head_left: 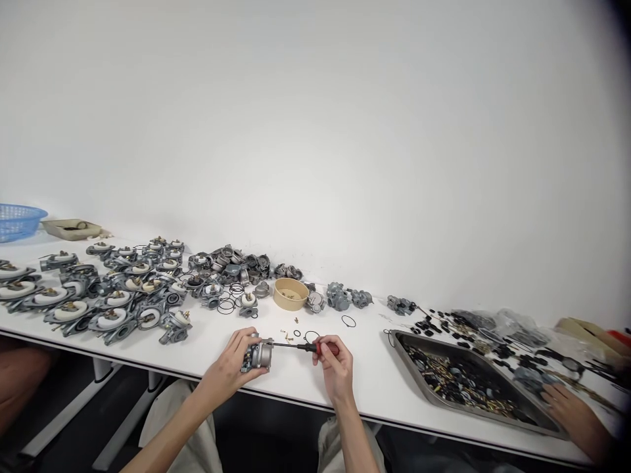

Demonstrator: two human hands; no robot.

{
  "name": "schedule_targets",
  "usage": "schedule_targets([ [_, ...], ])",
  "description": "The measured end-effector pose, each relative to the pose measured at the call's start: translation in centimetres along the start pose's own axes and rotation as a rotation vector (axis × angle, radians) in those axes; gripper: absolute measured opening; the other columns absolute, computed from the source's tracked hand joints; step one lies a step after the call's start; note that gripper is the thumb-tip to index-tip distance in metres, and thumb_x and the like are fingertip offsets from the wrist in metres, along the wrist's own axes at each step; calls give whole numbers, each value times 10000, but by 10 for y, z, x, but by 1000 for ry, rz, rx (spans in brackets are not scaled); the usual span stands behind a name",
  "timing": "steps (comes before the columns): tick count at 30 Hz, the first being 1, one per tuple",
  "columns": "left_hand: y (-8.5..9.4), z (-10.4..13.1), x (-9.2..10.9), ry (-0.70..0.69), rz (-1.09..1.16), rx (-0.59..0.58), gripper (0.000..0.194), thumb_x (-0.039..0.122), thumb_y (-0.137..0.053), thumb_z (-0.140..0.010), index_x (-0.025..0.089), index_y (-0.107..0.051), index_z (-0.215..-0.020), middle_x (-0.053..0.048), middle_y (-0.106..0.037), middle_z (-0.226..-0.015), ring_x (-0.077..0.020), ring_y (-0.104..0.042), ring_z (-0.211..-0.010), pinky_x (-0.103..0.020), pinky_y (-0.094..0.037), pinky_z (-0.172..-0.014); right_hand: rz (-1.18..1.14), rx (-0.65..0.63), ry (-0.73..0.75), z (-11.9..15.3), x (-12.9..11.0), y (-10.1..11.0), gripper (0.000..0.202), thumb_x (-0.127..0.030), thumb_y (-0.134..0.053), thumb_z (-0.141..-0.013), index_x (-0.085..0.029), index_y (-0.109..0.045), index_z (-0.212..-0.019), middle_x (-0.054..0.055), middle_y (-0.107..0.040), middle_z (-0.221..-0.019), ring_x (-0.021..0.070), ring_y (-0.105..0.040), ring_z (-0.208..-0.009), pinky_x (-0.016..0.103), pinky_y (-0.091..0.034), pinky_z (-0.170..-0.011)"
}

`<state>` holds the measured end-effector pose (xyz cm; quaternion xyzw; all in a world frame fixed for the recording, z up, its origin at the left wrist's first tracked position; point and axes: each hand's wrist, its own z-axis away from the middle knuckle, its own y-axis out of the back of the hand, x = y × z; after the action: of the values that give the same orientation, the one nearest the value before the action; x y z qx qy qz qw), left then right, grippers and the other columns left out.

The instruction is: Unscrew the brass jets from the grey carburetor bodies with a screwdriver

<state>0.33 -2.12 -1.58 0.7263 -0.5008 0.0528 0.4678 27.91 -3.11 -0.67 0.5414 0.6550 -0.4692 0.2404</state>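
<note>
My left hand (231,364) grips a grey metal carburetor (259,355) on its side, just above the front edge of the table. A screwdriver (308,347) with a red and black handle is held in my right hand (336,368), its shaft pointing left. The tip meets the upper right end of the carburetor; the exact contact is too small to make out. Behind my hands lie small brass parts (288,337) and thin black rubber rings (348,321). A round tan bowl (290,293) with a few small pieces inside stands farther back.
Many carburetors with white floats (111,318) cover the left of the table. More metal bodies (231,263) are heaped by the wall. A metal tray (428,394) of small parts lies right, beside another person's hand (572,414). A blue basket (20,222) sits far left.
</note>
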Motion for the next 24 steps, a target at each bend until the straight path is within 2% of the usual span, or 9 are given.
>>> schedule_targets([
  [10, 1, 0, 1, 20, -20, 11, 425, 445, -631, -901, 270, -493, -1263, -124, -480, -1399, -321, -461, -1343, -457, -468, -1052, 47, -36, -32, 0, 0, 0, 153, -335, -715, -846, -189, -668, -841, 31, -608, -785, 139, -555, -579, 265, -420, -507],
  [15, 1, -2, -1, -44, -54, -3, 482, 376, -696, -863, 266, -481, -1279, -134, -473, -1393, -318, -473, -1333, -453, -479, -1049, 110, -72, 71, 1, -1, 3, 236, -345, -742, -805, -198, -654, -966, 94, -606, -1086, 139, -566, -659, 301, -467, -589],
  [17, 0, -2, -3, -91, -73, 15, 507, 321, -725, -837, 258, -488, -1281, -139, -485, -1375, -321, -478, -1325, -457, -491, -1038, 151, -67, 74, 2, 0, 4, 252, -360, -728, -821, -203, -634, -994, 72, -617, -986, 123, -540, -604, 278, -437, -545],
  [20, -1, -1, -4, -152, -89, 61, 482, 220, -701, -837, 252, -499, -1274, -134, -511, -1339, -314, -489, -1312, -467, -514, -1013, 231, -8, 54, 2, 2, 7, 202, -394, -659, -888, -199, -606, -886, -10, -539, -705, 82, -423, -484, 230, -330, -456],
  [22, -1, -1, -4, -183, -91, 70, 475, 183, -681, -840, 247, -498, -1274, -135, -520, -1326, -313, -495, -1304, -484, -519, -1005, 257, -2, 65, 3, 3, 8, 230, -418, -660, -886, -196, -604, -869, -8, -528, -711, 81, -401, -501, 224, -307, -453],
  [24, -1, -1, -4, -205, -90, 69, 473, 169, -671, -844, 236, -491, -1276, -144, -519, -1321, -314, -494, -1298, -499, -512, -1010, 246, -38, 58, 3, 2, 8, 255, -435, -685, -861, -201, -612, -931, -1, -538, -745, 80, -377, -511, 224, -290, -453],
])
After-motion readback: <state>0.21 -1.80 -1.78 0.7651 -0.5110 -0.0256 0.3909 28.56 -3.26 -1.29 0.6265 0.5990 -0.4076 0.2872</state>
